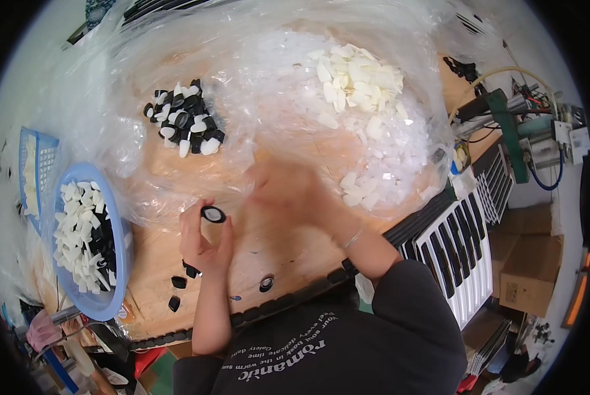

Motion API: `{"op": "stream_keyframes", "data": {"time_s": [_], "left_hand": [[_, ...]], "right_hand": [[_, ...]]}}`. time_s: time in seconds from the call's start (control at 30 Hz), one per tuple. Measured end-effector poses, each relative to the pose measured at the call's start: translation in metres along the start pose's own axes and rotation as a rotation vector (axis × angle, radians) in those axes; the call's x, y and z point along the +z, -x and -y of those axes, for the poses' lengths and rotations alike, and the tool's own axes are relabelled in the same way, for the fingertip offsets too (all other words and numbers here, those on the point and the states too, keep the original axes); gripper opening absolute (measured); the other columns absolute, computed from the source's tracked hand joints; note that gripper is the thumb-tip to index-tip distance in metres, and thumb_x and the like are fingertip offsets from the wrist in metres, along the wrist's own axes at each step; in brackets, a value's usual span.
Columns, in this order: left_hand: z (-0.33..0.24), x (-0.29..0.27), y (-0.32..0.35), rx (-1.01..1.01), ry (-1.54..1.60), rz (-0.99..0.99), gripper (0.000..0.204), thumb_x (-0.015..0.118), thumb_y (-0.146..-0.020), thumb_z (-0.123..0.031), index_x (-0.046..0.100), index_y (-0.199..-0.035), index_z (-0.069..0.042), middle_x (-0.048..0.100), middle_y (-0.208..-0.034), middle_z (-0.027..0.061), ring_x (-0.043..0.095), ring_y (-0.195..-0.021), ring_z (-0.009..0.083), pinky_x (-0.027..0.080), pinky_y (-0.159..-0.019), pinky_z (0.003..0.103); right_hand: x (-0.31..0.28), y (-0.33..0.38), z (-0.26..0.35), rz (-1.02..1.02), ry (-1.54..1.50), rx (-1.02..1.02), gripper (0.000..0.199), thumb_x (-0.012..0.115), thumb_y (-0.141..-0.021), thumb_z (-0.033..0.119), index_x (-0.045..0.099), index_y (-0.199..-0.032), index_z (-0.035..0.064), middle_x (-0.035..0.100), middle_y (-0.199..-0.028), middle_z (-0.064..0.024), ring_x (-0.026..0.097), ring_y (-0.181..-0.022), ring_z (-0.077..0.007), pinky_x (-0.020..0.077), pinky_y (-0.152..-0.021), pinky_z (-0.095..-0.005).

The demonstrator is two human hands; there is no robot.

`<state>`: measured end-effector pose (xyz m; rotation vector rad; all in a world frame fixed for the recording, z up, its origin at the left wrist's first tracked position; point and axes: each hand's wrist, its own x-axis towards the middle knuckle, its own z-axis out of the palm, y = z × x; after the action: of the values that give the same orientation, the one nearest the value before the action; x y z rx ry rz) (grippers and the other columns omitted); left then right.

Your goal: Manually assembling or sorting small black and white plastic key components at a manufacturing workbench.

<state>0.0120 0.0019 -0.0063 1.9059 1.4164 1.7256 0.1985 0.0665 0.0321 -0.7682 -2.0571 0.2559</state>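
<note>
Between thumb and fingers, my left hand [206,245] pinches a small black oval piece [213,214] with a pale centre. Motion smears my right hand [287,194], which hovers over the table to the right of that piece; its fingers are too blurred to read. Another black oval piece with a light centre [266,283] lies near the table's front edge. Several small black pieces [178,282] rest on the wood left of my left forearm. Beyond my hands, a pile of mixed black and white pieces [184,118] sits on clear plastic sheeting [120,118].
Cream-white flat pieces [360,76] and translucent pieces [400,155] are heaped at the far right. A blue basin [122,263] of white and black parts stands left, beside a blue basket [50,146]. Black-and-white slotted racks [459,250], a machine [515,135] and cardboard boxes [528,280] are right.
</note>
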Motion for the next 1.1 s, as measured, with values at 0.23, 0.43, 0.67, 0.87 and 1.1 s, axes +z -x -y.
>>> {"op": "stream_keyframes", "data": {"time_s": [0.23, 0.43, 0.67, 0.87, 1.1], "left_hand": [[-0.004, 0.0, -0.003, -0.119, 0.137, -0.005, 0.052, 0.063, -0.07, 0.014, 0.054, -0.121, 0.007, 0.061, -0.11, 0.017, 0.058, -0.105, 0.0242, 0.041, -0.097, 0.035], [-0.006, 0.0, -0.002, -0.031, 0.093, 0.009, 0.053, 0.072, -0.064, 0.008, 0.058, -0.115, 0.001, 0.066, -0.101, 0.0139, 0.06, -0.093, 0.0278, 0.047, -0.085, 0.035], [-0.015, 0.003, 0.0, 0.059, -0.029, 0.03, 0.054, 0.074, -0.06, 0.011, 0.058, -0.111, 0.003, 0.066, -0.099, 0.0142, 0.061, -0.091, 0.0278, 0.049, -0.081, 0.035], [-0.015, 0.003, 0.0, 0.116, -0.083, -0.019, 0.052, 0.077, -0.061, 0.005, 0.06, -0.11, 0.001, 0.066, -0.099, 0.0122, 0.06, -0.086, 0.029, 0.05, -0.075, 0.036], [-0.013, -0.001, -0.001, 0.14, -0.086, -0.048, 0.052, 0.075, -0.06, 0.006, 0.06, -0.109, 0.005, 0.067, -0.098, 0.0139, 0.06, -0.085, 0.0296, 0.05, -0.075, 0.036]], "right_hand": [[-0.06, 0.046, -0.098, 0.253, 0.547, 0.854, 0.01, 0.064, -0.076, 0.011, 0.064, -0.08, 0.0013, 0.065, -0.079, -0.0185, 0.063, -0.07, -0.0344, 0.0512, -0.065, -0.0402], [-0.055, 0.038, -0.076, 0.128, 0.348, 0.786, 0.009, 0.067, -0.075, 0.009, 0.064, -0.076, 0.0004, 0.064, -0.071, -0.0178, 0.062, -0.064, -0.0319, 0.0507, -0.061, -0.0379], [-0.004, -0.001, 0.036, -0.209, -0.192, 0.199, 0.017, 0.076, -0.071, -0.004, 0.064, -0.083, 0.0032, 0.068, -0.075, -0.0098, 0.059, -0.057, -0.0157, 0.0451, -0.052, -0.0249], [0.021, 0.002, 0.046, -0.291, -0.148, 0.0, 0.021, 0.08, -0.069, 0.001, 0.064, -0.081, 0.0064, 0.068, -0.074, -0.0077, 0.056, -0.053, -0.0165, 0.0422, -0.05, -0.026], [0.026, 0.003, 0.048, -0.175, 0.005, -0.073, 0.018, 0.078, -0.071, 0.011, 0.065, -0.084, 0.0083, 0.067, -0.085, -0.0051, 0.059, -0.068, -0.018, 0.0439, -0.058, -0.0278]]}}
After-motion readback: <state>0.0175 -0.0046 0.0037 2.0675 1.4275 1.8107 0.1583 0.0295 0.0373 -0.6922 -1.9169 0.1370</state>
